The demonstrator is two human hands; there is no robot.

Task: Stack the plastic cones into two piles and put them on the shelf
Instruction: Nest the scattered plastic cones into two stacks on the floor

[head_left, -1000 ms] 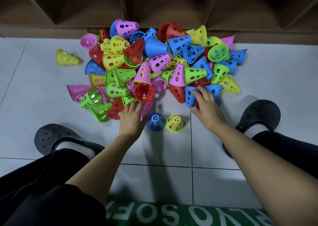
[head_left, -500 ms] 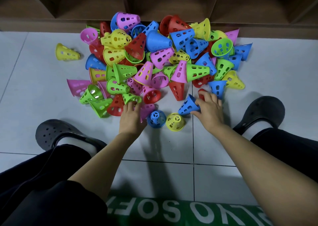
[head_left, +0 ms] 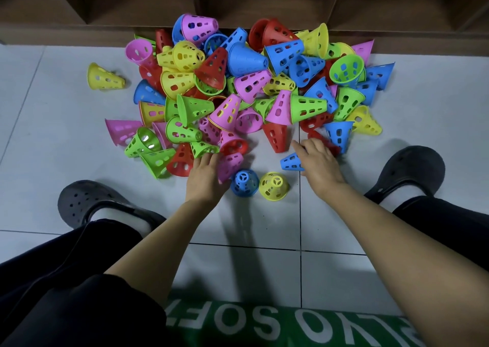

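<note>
Nearest, a green mat [head_left: 264, 325] is seen below the squatting person, and dark clogs [head_left: 105, 201] are planted wide on the floor [head_left: 53, 161], so that both arms can be reached out between the knees. Between the hands an upright blue cone [head_left: 244, 182] and an upright yellow cone [head_left: 274, 186] are stood wide end down, just beside each other. These are judged to be the bases of the two piles, kept close for easy stacking. The left hand [head_left: 205, 178] is laid against a pink cone [head_left: 230, 165] at the heap's near edge, fingers stretched forward; whether its grip is closed on that cone cannot be told. The right hand [head_left: 318, 161] is spread over a lying blue cone [head_left: 289, 161] and a red cone [head_left: 334, 148], the forefinger extended and the rest bent down; no firm hold can be made out there either. Beyond, the heap [head_left: 251, 90] of cones is left jumbled on the floor against the foot of the shelf [head_left: 264, 0], and one stray cone [head_left: 104, 78] is seen apart on the left. Nothing is stacked yet, so the task is judged barely begun.
</note>
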